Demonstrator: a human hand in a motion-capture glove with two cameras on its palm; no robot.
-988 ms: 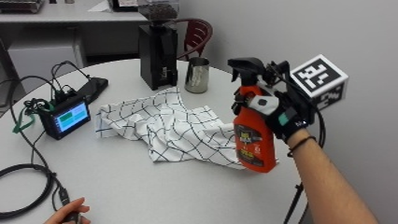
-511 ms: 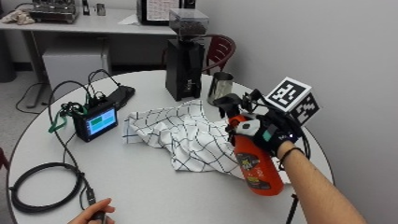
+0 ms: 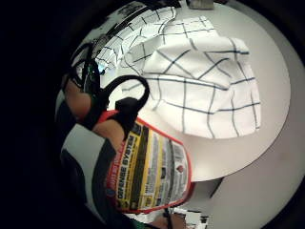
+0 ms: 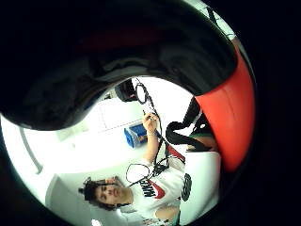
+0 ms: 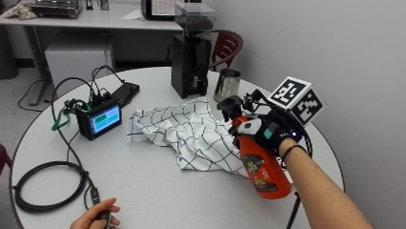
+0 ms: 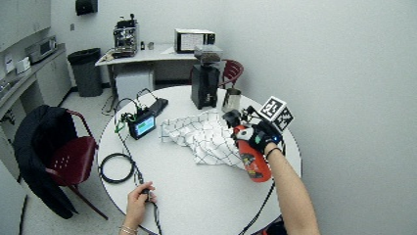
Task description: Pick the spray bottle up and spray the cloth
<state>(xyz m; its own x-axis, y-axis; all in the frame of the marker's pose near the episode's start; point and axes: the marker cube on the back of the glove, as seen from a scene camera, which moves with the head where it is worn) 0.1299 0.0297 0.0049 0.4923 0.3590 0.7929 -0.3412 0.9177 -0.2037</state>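
Outside view: red spray bottle (image 5: 263, 167), black nozzle.

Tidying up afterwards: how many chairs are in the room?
2. One red chair with a dark jacket stands beside the round table; another stands behind the coffee grinder. Others may be out of view.

Red bottle (image 5: 265, 172), black-checked white cloth (image 5: 190, 131)

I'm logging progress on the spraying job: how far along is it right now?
Pickup looks done: the gloved right hand grips the red spray bottle by its neck, lifted beside the checked cloth on the round table. Its nozzle faces the cloth. No spray or wet patch shows, so spraying remains.
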